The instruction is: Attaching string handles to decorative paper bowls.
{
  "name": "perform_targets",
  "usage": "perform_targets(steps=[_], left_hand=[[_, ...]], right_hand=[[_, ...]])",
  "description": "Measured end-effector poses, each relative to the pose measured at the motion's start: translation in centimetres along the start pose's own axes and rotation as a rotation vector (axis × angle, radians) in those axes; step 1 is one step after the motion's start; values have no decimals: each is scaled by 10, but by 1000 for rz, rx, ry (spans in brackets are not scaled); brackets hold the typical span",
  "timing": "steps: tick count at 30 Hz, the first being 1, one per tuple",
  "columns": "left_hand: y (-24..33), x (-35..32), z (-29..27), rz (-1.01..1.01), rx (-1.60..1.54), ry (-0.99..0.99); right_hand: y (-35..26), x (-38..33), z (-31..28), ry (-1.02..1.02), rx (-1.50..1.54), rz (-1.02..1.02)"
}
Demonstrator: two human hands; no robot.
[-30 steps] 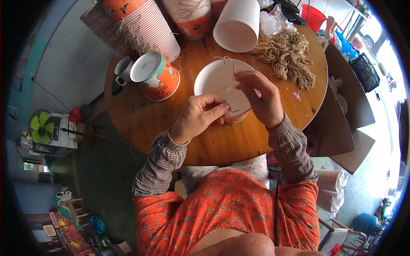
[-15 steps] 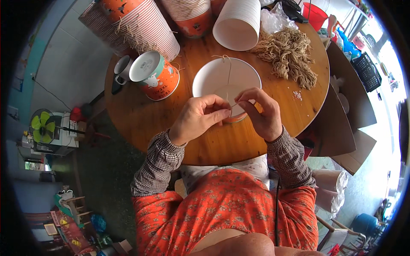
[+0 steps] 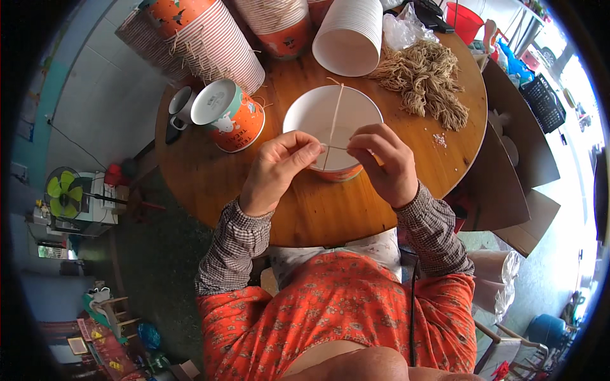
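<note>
A round paper bucket (image 3: 298,120), white inside and orange outside, stands upright on the table in front of me. Its tan cord (image 3: 335,114) runs from the far rim across the mouth to the near rim. Over the near side, my left hand (image 3: 279,166) pinches a cord end between thumb and fingertips. My right hand (image 3: 385,164) pinches cord too, and a short stretch is pulled straight between both hands. Where it crosses the long strand, I cannot make out whether there is a knot. Left of the bucket, an orange and green printed bucket (image 3: 244,124) stands upside down.
Stacked paper buckets (image 3: 232,54) crowd the back left, beside a grey mug (image 3: 181,105). A white bucket stack (image 3: 349,38) lies at the back. Bundled tan cords (image 3: 426,82) and clear plastic (image 3: 405,28) are at the right. Cardboard boxes (image 3: 502,171) stand beyond the round wooden table (image 3: 210,184).
My hands have moved slightly apart, the left one to the left, drawing the cord between them straight. The strand across the bucket's mouth has become taut and reaches the near rim.
</note>
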State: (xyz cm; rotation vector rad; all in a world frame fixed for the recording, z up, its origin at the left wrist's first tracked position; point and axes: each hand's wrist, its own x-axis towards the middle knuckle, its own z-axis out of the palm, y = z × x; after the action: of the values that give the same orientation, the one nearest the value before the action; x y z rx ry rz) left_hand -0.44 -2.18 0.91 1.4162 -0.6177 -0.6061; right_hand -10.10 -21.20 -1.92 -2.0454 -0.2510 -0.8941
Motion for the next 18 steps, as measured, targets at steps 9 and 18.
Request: perform_targets(steps=[9, 18], left_hand=[[-5, 0, 3, 46, 226, -114], [-13, 0, 8, 134, 70, 10]], right_hand=[[-10, 16, 10, -45, -11, -185], [-6, 7, 16, -57, 125, 81]])
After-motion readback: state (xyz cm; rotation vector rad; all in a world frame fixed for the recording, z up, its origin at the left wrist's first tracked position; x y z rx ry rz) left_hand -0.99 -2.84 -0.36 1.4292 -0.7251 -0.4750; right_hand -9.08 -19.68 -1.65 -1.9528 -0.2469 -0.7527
